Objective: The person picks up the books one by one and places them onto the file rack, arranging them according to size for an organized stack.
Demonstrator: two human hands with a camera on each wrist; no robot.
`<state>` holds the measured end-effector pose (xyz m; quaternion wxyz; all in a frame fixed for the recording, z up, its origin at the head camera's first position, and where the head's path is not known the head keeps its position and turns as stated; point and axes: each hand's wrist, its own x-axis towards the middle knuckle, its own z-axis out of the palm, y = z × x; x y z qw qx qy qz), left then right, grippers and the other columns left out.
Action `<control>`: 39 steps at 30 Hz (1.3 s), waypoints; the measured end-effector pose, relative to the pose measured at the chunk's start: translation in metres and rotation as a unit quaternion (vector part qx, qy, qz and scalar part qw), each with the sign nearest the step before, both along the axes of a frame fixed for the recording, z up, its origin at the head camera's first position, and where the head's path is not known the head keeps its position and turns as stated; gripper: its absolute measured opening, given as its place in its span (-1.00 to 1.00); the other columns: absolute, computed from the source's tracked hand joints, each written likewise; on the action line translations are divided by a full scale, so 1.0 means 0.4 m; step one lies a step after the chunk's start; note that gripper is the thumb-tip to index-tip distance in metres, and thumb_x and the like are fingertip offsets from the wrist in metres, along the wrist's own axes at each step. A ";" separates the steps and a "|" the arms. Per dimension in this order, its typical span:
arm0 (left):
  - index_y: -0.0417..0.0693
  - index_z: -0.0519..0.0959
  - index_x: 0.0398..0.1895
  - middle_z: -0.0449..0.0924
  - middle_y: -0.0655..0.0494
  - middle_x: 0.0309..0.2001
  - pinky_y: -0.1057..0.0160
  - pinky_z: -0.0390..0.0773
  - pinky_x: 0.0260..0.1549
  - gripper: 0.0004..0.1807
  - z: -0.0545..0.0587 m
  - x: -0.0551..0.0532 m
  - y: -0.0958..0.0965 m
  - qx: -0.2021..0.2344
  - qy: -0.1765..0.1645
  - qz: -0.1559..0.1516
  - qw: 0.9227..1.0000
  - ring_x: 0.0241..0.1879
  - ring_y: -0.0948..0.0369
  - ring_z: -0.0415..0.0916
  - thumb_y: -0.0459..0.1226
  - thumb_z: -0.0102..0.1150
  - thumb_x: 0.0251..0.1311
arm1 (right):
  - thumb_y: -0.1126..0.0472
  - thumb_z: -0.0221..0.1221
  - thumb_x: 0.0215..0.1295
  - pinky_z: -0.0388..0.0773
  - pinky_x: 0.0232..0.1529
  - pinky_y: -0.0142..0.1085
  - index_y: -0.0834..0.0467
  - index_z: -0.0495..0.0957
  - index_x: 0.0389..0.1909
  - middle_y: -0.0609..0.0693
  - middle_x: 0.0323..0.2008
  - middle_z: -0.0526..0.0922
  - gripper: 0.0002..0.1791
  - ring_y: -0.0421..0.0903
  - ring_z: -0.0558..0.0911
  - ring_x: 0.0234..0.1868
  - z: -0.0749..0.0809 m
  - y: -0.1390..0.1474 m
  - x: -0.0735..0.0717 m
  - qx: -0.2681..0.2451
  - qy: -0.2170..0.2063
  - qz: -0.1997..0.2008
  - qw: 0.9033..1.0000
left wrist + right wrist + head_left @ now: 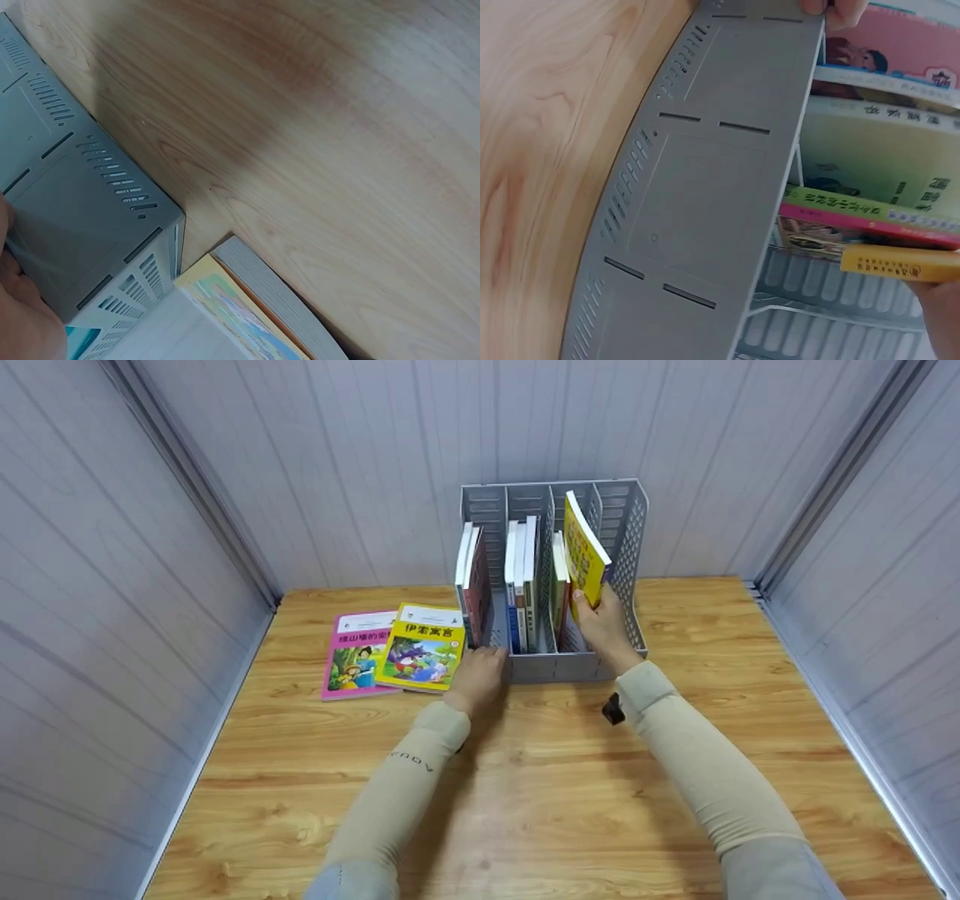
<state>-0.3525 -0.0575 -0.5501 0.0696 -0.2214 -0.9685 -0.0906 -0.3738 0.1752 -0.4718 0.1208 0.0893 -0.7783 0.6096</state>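
Observation:
My right hand (604, 626) pinches a yellow book (587, 551) by its lower near part, thumb on the cover. The book stands tilted in the third compartment of a grey desktop file rack (555, 667), rising above the books beside it. In the right wrist view, the yellow spine (900, 262) lies close to a pink-and-green spine (870, 214). My left hand (480, 671) grips the rack's low front edge at its left end; fingers (844, 11) hook over the rim. Thin books (474, 577) stand in the left compartment, and several more (521, 585) in the second.
A pink book (356, 656) and a yellow picture-cover book (424, 649) lie overlapping on the wooden table (525, 795), just left of the rack. Behind the rack rises a pale panel wall (375, 472), with further panels at both sides.

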 end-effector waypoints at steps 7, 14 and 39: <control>-0.18 0.61 0.20 0.78 -0.15 0.09 -0.09 0.64 0.25 -0.72 -0.007 -0.001 0.007 -0.006 -0.010 0.015 1.000 0.12 -0.08 0.73 -0.38 -0.08 0.66 | 0.47 -0.15 0.55 0.47 0.43 0.10 0.26 0.00 0.71 0.39 0.55 0.33 -0.26 0.24 0.46 0.43 -0.009 0.001 -0.052 -0.076 -0.085 0.035 0.993; -0.15 0.57 0.29 0.75 -0.13 0.19 -0.08 0.59 0.36 -0.69 -0.016 0.002 0.015 -0.015 -0.023 0.027 0.999 0.20 -0.06 0.68 -0.34 -0.11 0.70 | 0.63 -0.14 0.27 0.33 0.46 0.07 0.14 -0.12 0.75 0.33 0.63 0.19 0.00 0.19 0.36 0.43 -0.039 0.007 -0.076 -0.081 -0.089 0.057 0.991; -0.15 0.59 0.20 0.76 -0.09 0.14 -0.03 0.61 0.28 -0.72 -0.014 0.005 0.016 -0.001 -0.014 0.034 0.999 0.14 -0.03 0.70 -0.33 -0.13 0.71 | 0.59 -0.12 0.43 0.41 0.43 0.05 0.33 -0.16 0.75 0.43 0.62 0.22 -0.11 0.31 0.39 0.51 -0.081 0.028 -0.112 0.039 -0.150 0.121 0.981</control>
